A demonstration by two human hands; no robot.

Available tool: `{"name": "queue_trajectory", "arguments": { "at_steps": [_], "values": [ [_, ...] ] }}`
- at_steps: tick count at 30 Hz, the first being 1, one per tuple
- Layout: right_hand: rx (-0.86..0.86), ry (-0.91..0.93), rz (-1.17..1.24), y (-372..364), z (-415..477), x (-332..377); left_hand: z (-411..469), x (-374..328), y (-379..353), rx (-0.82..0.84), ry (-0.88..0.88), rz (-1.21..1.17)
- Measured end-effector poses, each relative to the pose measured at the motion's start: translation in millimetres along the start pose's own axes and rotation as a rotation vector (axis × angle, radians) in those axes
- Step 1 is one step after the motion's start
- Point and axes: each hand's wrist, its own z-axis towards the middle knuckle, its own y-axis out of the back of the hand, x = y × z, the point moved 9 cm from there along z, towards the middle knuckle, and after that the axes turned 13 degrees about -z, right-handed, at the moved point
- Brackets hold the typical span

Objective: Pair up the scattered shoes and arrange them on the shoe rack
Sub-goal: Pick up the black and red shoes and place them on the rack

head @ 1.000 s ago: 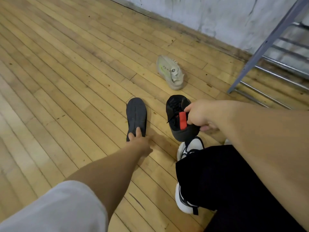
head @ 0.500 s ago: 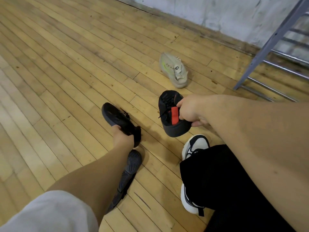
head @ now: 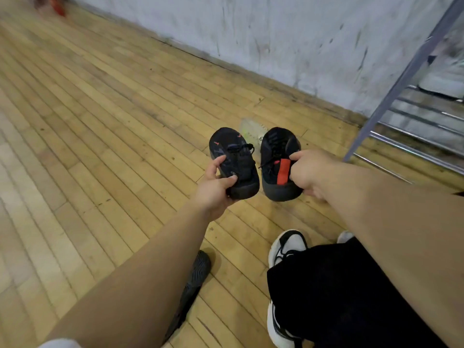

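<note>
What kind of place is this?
Likely a plain indoor room or entryway: a wood plank floor, a scuffed white wall, and a metal shoe rack against it.

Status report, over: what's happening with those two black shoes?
Left hand grips one black shoe, right hand grips its mate. Pair side by side, off the floor. Shoe rack at right; pale shoe on floor beyond.

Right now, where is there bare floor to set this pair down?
Bare floor spreads left of the left hand, up to the wall. Crowded: a pale shoe behind the held black shoes, the rack at right, a dark shoe under the left forearm.
</note>
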Motion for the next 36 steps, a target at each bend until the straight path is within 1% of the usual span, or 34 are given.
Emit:
{"name": "queue_trajectory", "arguments": {
  "at_steps": [2, 5, 9, 12, 15, 18, 23, 27, 31, 33, 35, 36],
  "values": [
    [-0.1, -0.015, 0.19, 23, -7, -12, -9, -14, -30, 0.094, -0.024, 0.042],
    [-0.321, -0.042, 0.388, 78, -31, -33, -32, -43, -83, 0.227, -0.087, 0.084],
    [-0.537, 0.105, 0.404, 151, -91, -48, -66, -84, -158, 0.358, -0.203, 0.101],
    [-0.687, 0.184, 0.407, 196, -139, -79, -98, -103, -224, 0.501, -0.268, 0.124],
    [-0.837, 0.2, 0.404, 226, -182, -116, -128, -110, -289, 0.597, -0.333, 0.207],
    [-0.933, 0.187, 0.459, 240, -210, -152, -147, -100, -337, 0.643, -0.356, 0.252],
    [-0.987, 0.16, 0.484, 247, -229, -184, -156, -79, -374, 0.672, -0.348, 0.267],
    [-0.957, 0.132, 0.472, 242, -217, -186, -150, -77, -368, 0.637, -0.349, 0.275],
    [-0.913, 0.112, 0.403, 234, -193, -164, -133, -85, -322, 0.507, -0.379, 0.3],
    [-0.877, 0.073, 0.364, 226, -176, -148, -121, -85, -288, 0.447, -0.355, 0.333],
    [-0.807, 0.057, 0.315, 211, -153, -129, -108, -79, -249, 0.388, -0.319, 0.471],
    [-0.764, 0.064, 0.299, 202, -140, -118, -99, -75, -226, 0.326, -0.304, 0.574]
  ]
}}
